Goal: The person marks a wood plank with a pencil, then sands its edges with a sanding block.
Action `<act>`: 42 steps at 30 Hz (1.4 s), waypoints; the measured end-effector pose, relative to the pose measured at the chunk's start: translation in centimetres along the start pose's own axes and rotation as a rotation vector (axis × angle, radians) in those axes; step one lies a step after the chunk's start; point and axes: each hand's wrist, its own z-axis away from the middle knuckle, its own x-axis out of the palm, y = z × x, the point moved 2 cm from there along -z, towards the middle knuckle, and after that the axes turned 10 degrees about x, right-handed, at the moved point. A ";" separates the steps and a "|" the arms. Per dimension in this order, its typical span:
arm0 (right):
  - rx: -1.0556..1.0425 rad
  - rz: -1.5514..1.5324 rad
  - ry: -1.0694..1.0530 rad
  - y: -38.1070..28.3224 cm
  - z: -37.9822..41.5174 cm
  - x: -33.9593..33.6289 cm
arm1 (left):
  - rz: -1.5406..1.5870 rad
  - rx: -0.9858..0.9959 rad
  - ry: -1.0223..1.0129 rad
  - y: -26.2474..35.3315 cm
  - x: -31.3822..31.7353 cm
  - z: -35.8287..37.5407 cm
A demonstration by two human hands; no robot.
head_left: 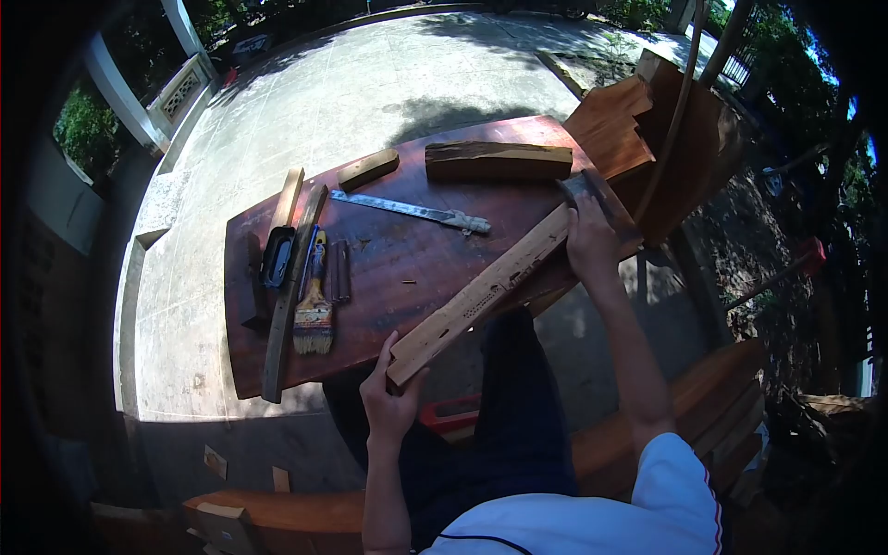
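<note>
A long pale wooden board [481, 291] lies at a slant over the near edge of the reddish wooden table [379, 268]. My left hand [390, 393] grips its lower left end, thumb and fingers on either side. At the upper right end, my right hand [590, 236] is closed around the board, its fingertips near a dark wooden piece [606, 203] at the table's right corner. Beyond the board lie a metal blade-like tool [398, 205] with a whitish, wrapped end and a thick dark wood block [498, 161].
On the table's left are a paintbrush [314, 314], a dark strip [294, 296], a black oval object [277, 256] and a short block [368, 169]. Large brown wooden panels [610, 125] stand at the right. A red object [449, 413] is below the table.
</note>
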 end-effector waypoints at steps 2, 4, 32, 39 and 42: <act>-0.210 0.058 0.007 -2.3 4.5 0.8 | -0.014 0.037 0.007 0.1 0.0 -0.1; -0.446 0.023 -0.077 -6.2 10.1 -1.2 | -0.012 0.040 0.017 0.0 0.2 -0.1; -0.507 -0.212 -0.166 -11.2 13.9 -1.2 | 0.017 0.017 0.002 -0.1 0.4 -0.3; -0.275 -0.154 -0.097 -6.5 6.6 -1.1 | -0.026 0.043 0.000 -0.3 0.3 -0.1; -0.264 -0.060 -0.154 -8.1 6.6 -2.3 | -0.037 0.104 0.041 -0.8 1.0 -0.1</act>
